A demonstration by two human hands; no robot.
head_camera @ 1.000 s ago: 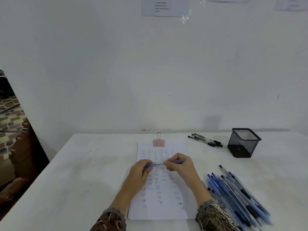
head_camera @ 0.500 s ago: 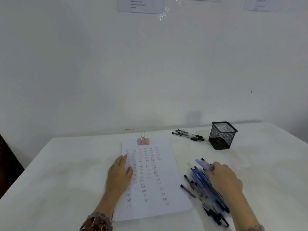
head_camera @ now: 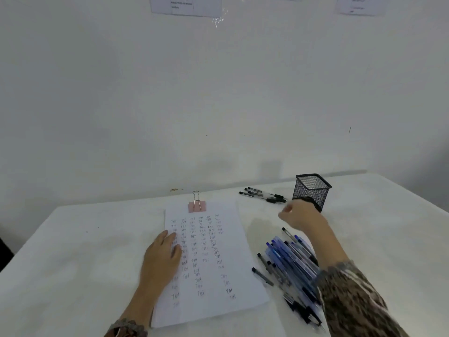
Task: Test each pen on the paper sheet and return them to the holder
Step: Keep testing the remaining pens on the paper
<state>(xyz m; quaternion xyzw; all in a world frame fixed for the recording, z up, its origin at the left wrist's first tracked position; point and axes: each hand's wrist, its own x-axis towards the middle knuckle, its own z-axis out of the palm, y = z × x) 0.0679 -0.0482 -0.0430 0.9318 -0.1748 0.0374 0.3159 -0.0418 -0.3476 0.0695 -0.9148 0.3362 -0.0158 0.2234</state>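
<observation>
The paper sheet [head_camera: 209,259], covered with rows of handwritten test words, lies in the middle of the table under a pink binder clip [head_camera: 197,206]. My left hand [head_camera: 161,257] rests flat on its left edge. A pile of several blue pens [head_camera: 290,263] lies to the right of the sheet. Several black pens [head_camera: 263,196] lie at the back, just left of the black mesh holder [head_camera: 312,189]. My right hand [head_camera: 301,216], blurred, hovers between the black pens and the holder with loosely bent fingers. No pen shows in it.
The white table [head_camera: 73,251] stands against a white wall, and its left edge drops off to a dark floor. Printed notes [head_camera: 185,4] are taped high on the wall. My patterned right sleeve [head_camera: 352,300] crosses over the near end of the blue pen pile.
Both hands held a blue pen over the sheet. The right hand then went to the blue pile and has now moved up near the black pens. The left hand settled flat on the sheet.
</observation>
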